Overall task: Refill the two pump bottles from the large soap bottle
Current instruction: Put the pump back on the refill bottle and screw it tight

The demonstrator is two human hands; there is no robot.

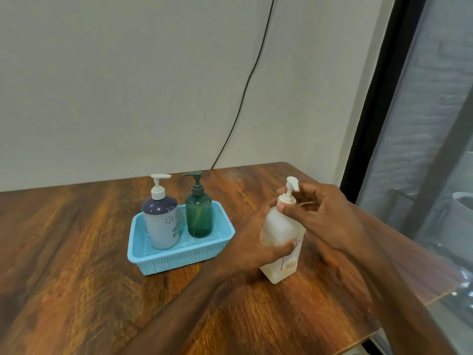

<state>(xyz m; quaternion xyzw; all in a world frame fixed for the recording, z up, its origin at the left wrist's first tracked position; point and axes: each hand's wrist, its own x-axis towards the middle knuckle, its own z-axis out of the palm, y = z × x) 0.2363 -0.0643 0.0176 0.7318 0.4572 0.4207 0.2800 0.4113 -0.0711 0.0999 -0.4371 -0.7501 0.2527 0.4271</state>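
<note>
Here, the large soap bottle [281,226] stands on the wooden table [76,252], near the right edge and just right of a light blue basket [179,262]. The left hand [253,242] comes in from the near left and grips the bottle's pale body, with the thumb curled across the front above the label and the other fingers hidden behind. The right hand [325,216] reaches in from the near right to the top of the bottle. Its thumb presses against the white collar of the pump [291,185] while its fingers curl round the far side, so the neck is clamped between them. The pump is on the bottle. In the basket, apart from both hands, two pump bottles stand upright side by side: a grey-blue bottle [162,226] with a white pump on the left and a green bottle [199,216] with a dark pump on the right. A black cable [245,85] runs down the pale wall behind the table, and a dark-framed window [384,124] lies to the right.
</note>
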